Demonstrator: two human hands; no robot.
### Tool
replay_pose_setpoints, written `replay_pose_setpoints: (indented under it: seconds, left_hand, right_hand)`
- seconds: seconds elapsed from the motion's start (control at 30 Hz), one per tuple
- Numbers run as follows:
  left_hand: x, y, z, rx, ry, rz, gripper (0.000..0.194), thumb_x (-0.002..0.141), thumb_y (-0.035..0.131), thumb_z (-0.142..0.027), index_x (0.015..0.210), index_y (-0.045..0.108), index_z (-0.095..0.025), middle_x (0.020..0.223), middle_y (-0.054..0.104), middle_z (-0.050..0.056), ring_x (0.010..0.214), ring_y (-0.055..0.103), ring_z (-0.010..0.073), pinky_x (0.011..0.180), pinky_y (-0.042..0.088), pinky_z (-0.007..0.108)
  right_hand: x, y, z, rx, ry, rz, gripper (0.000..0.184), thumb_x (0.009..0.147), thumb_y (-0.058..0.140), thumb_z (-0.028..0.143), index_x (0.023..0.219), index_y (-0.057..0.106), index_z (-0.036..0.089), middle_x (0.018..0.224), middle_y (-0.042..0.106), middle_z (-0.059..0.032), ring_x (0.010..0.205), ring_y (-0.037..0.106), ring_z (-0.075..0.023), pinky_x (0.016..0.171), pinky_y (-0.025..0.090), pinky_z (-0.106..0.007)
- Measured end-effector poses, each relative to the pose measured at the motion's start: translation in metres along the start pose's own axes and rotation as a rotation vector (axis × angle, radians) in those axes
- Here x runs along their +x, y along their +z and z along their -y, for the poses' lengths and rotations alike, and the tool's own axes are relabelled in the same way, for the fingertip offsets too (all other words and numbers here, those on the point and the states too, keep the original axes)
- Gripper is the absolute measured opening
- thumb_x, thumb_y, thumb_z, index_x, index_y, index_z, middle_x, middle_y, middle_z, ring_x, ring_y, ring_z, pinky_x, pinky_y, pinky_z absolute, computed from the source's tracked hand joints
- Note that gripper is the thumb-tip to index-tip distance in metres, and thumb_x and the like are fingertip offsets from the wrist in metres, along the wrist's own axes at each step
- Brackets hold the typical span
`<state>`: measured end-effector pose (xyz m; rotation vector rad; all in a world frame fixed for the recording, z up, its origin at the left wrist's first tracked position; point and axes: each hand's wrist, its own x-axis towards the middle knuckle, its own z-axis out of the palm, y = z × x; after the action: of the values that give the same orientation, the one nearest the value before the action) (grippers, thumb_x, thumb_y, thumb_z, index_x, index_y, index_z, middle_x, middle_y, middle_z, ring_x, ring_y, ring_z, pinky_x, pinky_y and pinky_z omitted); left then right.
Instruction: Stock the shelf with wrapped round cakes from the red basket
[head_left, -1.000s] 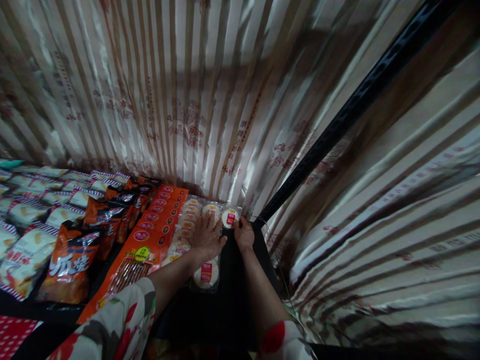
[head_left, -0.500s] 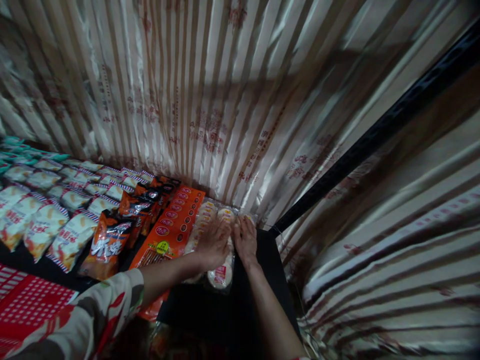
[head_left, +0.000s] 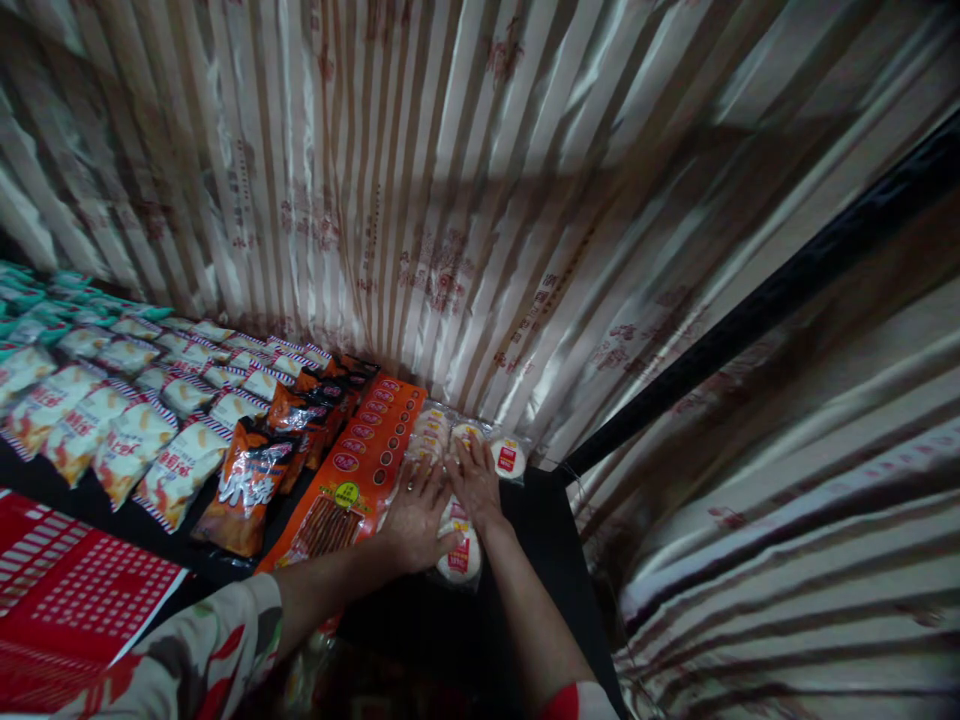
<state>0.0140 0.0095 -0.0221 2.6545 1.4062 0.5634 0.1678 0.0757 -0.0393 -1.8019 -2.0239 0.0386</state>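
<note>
Both hands lie palm down on rows of round white packaged cakes in clear wrap. My left hand (head_left: pixel 418 515), a ring on one finger, rests with fingers apart over the left row of cakes (head_left: pixel 432 432). Stretched flat across the middle row (head_left: pixel 459 558) is my right hand (head_left: pixel 475 485), its fingers spread. Beyond it, a single round cake with a red label (head_left: pixel 510 457) sits at the right, near the back edge. Left of the cakes lies a flat orange snack packet (head_left: pixel 367 440) with brown sticks showing through its window.
Orange-and-black snack bags (head_left: pixel 241 492) and white striped snack bags (head_left: pixel 124 440) stand in rows on the black shelf (head_left: pixel 529 560). Green packets (head_left: pixel 37 300) are at far left. A red basket (head_left: pixel 75 590) is at lower left. Printed sheeting (head_left: pixel 442 200) and a black post (head_left: pixel 720 320) bound the shelf.
My right hand has moved left from the right-hand cake onto the middle row, uncovering that cake. My left hand has slid slightly down and left on the cakes. The view has shifted a little.
</note>
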Motion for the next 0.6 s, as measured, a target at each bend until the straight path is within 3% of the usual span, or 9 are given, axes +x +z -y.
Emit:
replay_pose_setpoints:
  seconds: [0.27,0.6]
  left_hand:
    - [-0.0006,0.0007,0.0,0.012,0.006,-0.029,0.071,0.081,0.042,-0.059,0.136,0.035,-0.015,0.146,0.027,0.015,0.136,0.016,0.0346,0.109,0.007,0.055]
    - [0.0005,-0.0014,0.0025,-0.05,0.004,-0.022,0.078,0.078,0.046,-0.059,0.14,0.028,-0.015,0.147,0.023,0.015,0.138,0.007,0.0336,0.109,0.004,0.055]
  right_hand:
    - [0.0011,0.0052,-0.0032,-0.024,-0.016,0.025,0.051,0.09,0.029,0.045,0.132,0.045,0.021,0.141,0.04,-0.0038,0.136,0.021,-0.0218,0.11,0.016,-0.044]
    - [0.0042,0.0048,-0.0077,-0.039,-0.111,-0.027,0.046,0.091,0.025,0.036,0.127,0.05,0.02,0.133,0.05,-0.0064,0.133,0.029,-0.0227,0.107,0.021,-0.048]
